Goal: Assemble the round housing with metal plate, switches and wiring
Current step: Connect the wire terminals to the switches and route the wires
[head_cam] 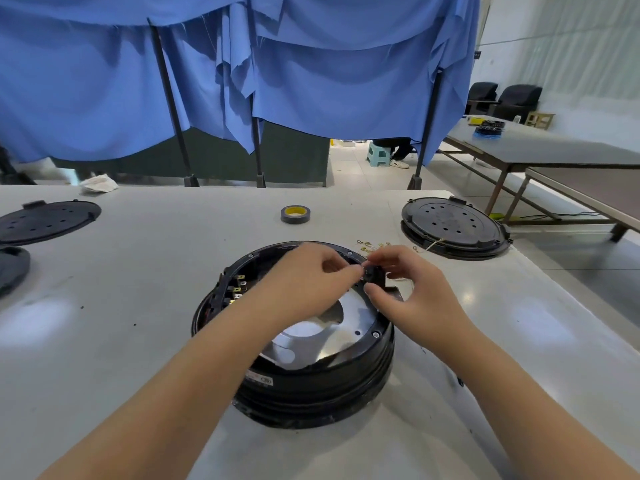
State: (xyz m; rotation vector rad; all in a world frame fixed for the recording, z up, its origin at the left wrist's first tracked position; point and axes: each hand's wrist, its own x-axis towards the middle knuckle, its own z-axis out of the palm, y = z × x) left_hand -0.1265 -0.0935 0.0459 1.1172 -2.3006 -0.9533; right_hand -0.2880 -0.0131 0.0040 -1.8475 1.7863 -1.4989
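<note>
Between the pinching fingertips of the left hand (311,275) and right hand (408,289) sits a small black switch (372,273), held above the round housing (311,368) rim, apparently for seating beside the metal plate (332,327) below.

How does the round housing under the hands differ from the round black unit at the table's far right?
The round housing is open on top, showing a metal plate; the black unit is closed by a perforated cover. The housing is being worked on by both hands; the unit sits untouched. Both are round and black.
</note>
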